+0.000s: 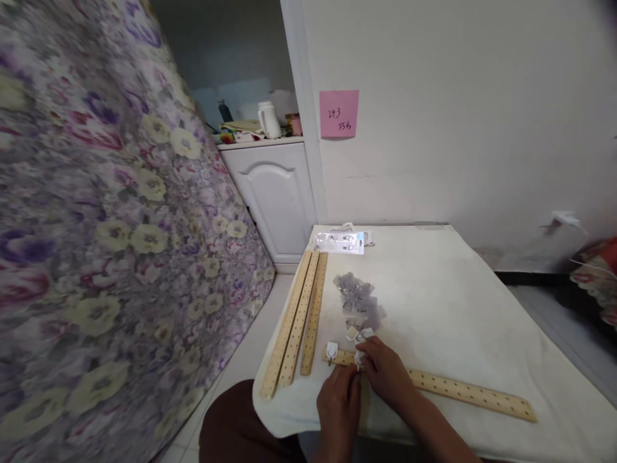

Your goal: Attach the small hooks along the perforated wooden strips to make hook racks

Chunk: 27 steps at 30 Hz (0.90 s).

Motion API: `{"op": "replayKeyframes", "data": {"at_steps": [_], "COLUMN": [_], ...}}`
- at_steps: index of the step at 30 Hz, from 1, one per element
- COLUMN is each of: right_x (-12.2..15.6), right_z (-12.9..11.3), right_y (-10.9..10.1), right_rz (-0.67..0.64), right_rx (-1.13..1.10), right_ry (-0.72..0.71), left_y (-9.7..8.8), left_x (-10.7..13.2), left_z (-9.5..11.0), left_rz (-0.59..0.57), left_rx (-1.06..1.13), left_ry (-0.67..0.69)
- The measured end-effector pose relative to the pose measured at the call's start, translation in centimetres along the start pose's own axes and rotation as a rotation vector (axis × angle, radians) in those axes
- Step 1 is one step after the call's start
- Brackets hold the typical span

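Note:
A long perforated wooden strip (463, 389) lies across the near part of the white-covered table (463, 302). Both my hands meet at its left end. My right hand (385, 373) pinches a small white hook (359, 359) against the strip. My left hand (340, 402) sits just below with its fingers curled on the strip's near edge. Another white hook (331, 350) sits at the strip's left tip. A pile of clear hooks (359, 299) lies just beyond my hands.
Three more perforated wooden strips (296, 321) lie side by side along the table's left edge. A clear blister pack (340, 242) lies at the far left corner. A flowered mattress (96, 225) leans at the left. A white cabinet (274, 193) and a pink note (339, 113) are behind.

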State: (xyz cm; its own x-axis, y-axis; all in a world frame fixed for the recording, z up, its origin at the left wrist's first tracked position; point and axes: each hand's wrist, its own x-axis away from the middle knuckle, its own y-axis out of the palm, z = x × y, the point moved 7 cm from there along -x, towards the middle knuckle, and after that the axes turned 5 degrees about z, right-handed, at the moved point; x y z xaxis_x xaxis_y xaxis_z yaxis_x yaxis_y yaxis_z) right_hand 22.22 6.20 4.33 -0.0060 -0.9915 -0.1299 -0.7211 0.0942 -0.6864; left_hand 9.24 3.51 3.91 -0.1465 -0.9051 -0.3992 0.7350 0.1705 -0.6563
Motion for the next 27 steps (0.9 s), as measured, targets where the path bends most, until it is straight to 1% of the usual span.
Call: {"op": "replayKeyframes", "data": {"at_steps": [11, 16, 20, 24, 27], "right_x": [0.44, 0.47, 0.43, 0.48, 0.54], "right_z": [-0.27, -0.34, -0.34, -0.35, -0.29], "right_y": [0.04, 0.05, 0.04, 0.15, 0.25], "right_rz": [-0.009, -0.013, -0.015, -0.015, -0.008], "right_rx": [-0.013, -0.006, 0.007, 0.016, 0.032], "right_ry": [-0.035, -0.027, -0.015, -0.021, -0.026], "left_y": [-0.05, -0.05, -0.38, -0.77, -0.59], "left_x": [0.01, 0.04, 0.11, 0.24, 0.38], "left_z": [-0.01, -0.17, -0.22, -0.18, -0.46], "left_rz": [0.043, 0.019, 0.005, 0.012, 0.000], "left_rx": [-0.004, 0.031, 0.103, 0.167, 0.173], "left_ry": [0.031, -0.002, -0.039, -0.041, -0.033]}}
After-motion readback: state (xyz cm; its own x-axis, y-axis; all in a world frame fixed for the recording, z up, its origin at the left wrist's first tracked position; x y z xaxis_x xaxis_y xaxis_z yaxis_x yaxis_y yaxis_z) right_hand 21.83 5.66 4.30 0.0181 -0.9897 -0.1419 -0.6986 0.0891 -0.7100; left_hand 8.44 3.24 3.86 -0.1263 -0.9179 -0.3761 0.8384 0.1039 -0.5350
